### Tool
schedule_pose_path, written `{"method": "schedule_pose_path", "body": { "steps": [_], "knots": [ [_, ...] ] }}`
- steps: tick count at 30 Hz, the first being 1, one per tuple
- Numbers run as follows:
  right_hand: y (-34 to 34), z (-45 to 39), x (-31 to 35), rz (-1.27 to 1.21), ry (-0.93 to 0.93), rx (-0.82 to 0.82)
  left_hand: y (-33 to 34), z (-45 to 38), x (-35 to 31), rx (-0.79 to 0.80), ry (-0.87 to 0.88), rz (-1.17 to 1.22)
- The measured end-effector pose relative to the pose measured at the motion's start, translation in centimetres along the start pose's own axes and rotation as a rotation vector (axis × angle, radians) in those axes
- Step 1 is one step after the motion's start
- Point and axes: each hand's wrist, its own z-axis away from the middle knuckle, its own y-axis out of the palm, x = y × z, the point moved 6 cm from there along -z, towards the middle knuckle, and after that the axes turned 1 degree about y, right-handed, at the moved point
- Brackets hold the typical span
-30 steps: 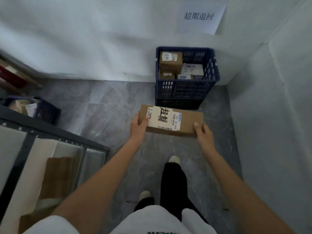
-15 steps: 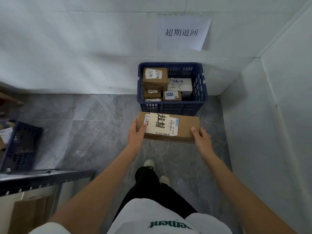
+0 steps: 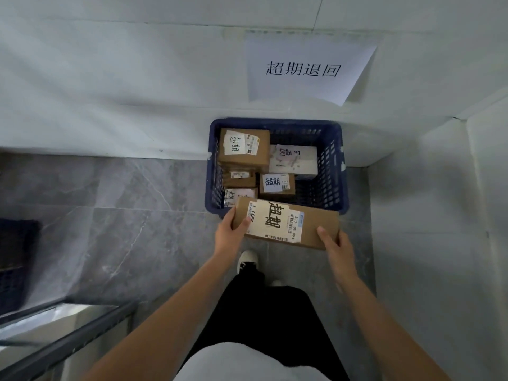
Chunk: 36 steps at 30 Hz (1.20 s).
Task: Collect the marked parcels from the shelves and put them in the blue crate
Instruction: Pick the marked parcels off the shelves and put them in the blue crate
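A white wall (image 3: 110, 78) and a grey marble-look tiled floor (image 3: 123, 215) fill most of the view. On the wall hangs a white paper sheet with black handwritten characters (image 3: 305, 70). Under it, in the corner on the floor, stands the blue plastic crate with slotted sides (image 3: 334, 166). Inside it lie several brown cardboard parcels with white labels (image 3: 243, 147) and one white flat parcel (image 3: 295, 160); how many are below them I cannot tell.

The long brown cardboard parcel with a white label and big black marks (image 3: 286, 225) is held in the air at the near rim of the crate and covers part of this rim. The left hand (image 3: 229, 236) grips its left end, thumb on the top face. The right hand (image 3: 336, 247) grips the right near corner, thumb on top; the other fingers of both hands are hidden under the box. Both forearms are stretched forward.

At the lower left a dark metal shelf frame (image 3: 68, 345) is cut off by the edge, and a dark blue object (image 3: 13, 259) at the left edge is hard to make out.
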Motion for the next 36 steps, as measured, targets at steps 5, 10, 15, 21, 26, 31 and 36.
{"method": "schedule_pose_path", "body": {
  "steps": [5,10,15,21,26,31,36],
  "knots": [
    [-0.7,-8.4,1.9,0.039,-0.003,-0.008,4.8,-6.5,-1.5,-0.032,-0.042,-0.018],
    [0.4,-17.3,1.1,0.135,0.051,-0.009,8.4,-12.3,0.7,-0.096,-0.126,-0.123],
    [1.5,-23.5,0.4,0.234,0.080,0.032,10.1,-16.4,0.9,-0.124,-0.115,-0.161],
    [1.9,-26.9,-0.8,0.325,0.108,0.099,11.1,-19.1,2.8,-0.078,-0.208,-0.217],
    [2.9,-28.7,-2.3,0.332,0.140,0.135,12.1,-20.7,3.7,-0.088,-0.242,-0.217],
    [4.0,-30.6,-3.6,0.321,0.198,0.195,12.7,-22.3,4.8,-0.066,-0.273,-0.258],
    [4.4,-31.3,-4.6,0.316,0.215,0.207,12.8,-23.1,5.6,-0.025,-0.272,-0.304]
  ]
}}
